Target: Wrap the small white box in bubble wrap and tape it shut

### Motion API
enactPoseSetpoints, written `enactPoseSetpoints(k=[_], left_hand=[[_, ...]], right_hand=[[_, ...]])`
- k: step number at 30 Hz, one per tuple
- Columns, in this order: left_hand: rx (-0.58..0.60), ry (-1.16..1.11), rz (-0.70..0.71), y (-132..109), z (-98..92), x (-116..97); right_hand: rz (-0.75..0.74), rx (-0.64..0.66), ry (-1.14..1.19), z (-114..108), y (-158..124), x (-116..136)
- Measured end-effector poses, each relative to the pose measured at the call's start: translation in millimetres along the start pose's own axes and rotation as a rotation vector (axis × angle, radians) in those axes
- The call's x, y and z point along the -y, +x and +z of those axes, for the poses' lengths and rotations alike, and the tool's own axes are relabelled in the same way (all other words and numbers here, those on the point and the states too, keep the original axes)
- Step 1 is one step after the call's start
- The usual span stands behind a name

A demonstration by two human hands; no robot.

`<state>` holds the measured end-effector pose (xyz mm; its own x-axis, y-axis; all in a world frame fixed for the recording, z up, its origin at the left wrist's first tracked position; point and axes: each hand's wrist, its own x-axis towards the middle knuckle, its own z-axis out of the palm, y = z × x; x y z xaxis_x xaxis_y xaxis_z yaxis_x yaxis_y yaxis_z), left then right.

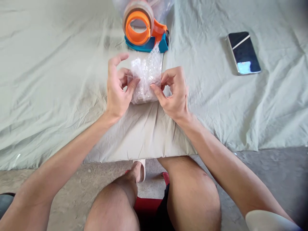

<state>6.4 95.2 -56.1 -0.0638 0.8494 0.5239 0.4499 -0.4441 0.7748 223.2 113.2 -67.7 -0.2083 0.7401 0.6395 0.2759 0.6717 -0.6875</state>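
A small bundle of clear bubble wrap (145, 75) rests on the cloth-covered table in front of me, one crumpled end sticking up at its far right. My left hand (121, 85) pinches its left side between thumb and fingers, with the index finger raised. On the opposite side my right hand (172, 89) grips the wrap between thumb and curled fingers. What lies inside the wrap cannot be made out. Just beyond the bundle stands an orange and blue tape dispenser (145, 46) carrying a roll of tape (151, 16).
A dark-screened phone (244, 53) lies face up on the right of the pale green tablecloth (72, 64). Behind the dispenser is a clear plastic bag (163, 8), cut off by the frame. The table's front edge runs above my knees, and a red seat (146, 203) shows below.
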Motion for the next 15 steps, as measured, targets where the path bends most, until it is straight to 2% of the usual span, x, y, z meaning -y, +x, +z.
enactPoseSetpoints(k=[2, 4, 8, 11, 15], left_hand=[[-0.011, 0.03, -0.018, -2.9, -1.4, -5.0], [-0.008, 0.052, 0.052, -5.2, -2.3, -6.1], [0.009, 0.124, 0.208, -6.2, -4.4, -0.6], [0.022, 0.208, 0.257, -5.2, -6.5, 3.9], [0.112, 0.258, 0.288, -4.6, -9.2, 7.7]], right_hand=[[-0.07, 0.053, -0.024, -2.3, 1.4, 1.5], [-0.12, 0.104, -0.031, -3.6, 2.4, 0.2], [-0.091, 0.148, -0.072, -4.7, 1.9, -6.2], [-0.068, 0.162, -0.088, -5.9, 0.4, -10.0], [-0.074, 0.165, -0.128, -7.1, -0.8, -13.4]])
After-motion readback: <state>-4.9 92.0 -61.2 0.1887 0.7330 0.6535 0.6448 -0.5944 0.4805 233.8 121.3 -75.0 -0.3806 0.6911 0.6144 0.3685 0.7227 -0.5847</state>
